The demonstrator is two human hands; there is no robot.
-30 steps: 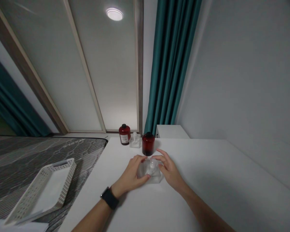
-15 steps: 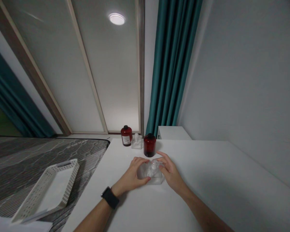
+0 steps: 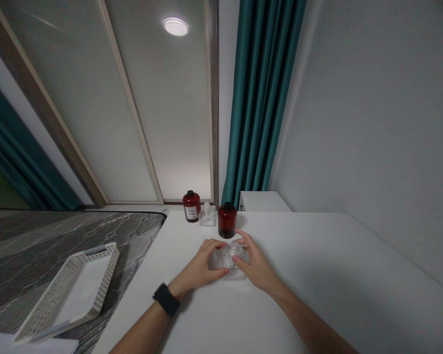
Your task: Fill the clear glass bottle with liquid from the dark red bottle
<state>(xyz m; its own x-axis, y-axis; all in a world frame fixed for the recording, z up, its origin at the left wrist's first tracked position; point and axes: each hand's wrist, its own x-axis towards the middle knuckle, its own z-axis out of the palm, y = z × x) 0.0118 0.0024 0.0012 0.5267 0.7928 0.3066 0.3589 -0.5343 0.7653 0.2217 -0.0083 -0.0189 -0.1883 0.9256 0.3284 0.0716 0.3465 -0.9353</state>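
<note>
A clear, square glass bottle (image 3: pixel 236 273) stands on the white table, in front of a dark red bottle (image 3: pixel 227 223) with a black cap. My left hand (image 3: pixel 197 265), with a black watch on its wrist, curves round the left side of the clear bottle, thumb in front and fingers behind. At the bottle's top, my right hand (image 3: pixel 256 263) closes thumb and fingers about its rounded clear stopper (image 3: pixel 233 249). Its index finger points out towards the dark red bottle. A second clear bottle (image 3: pixel 207 216) and a labelled red bottle (image 3: pixel 191 206) stand further back.
The white table (image 3: pixel 317 275) reaches right to a grey wall. On the dark striped surface at left lies a white perforated basket (image 3: pixel 108 278), with white paper (image 3: pixel 33 344) beside it. Behind the table are a white cabinet (image 3: pixel 265 200) and teal curtains (image 3: pixel 263 98).
My right hand has moved left and closed its thumb and fingers in on the clear bottle's stopper. My left hand keeps its hold. The whole view has shifted slightly.
</note>
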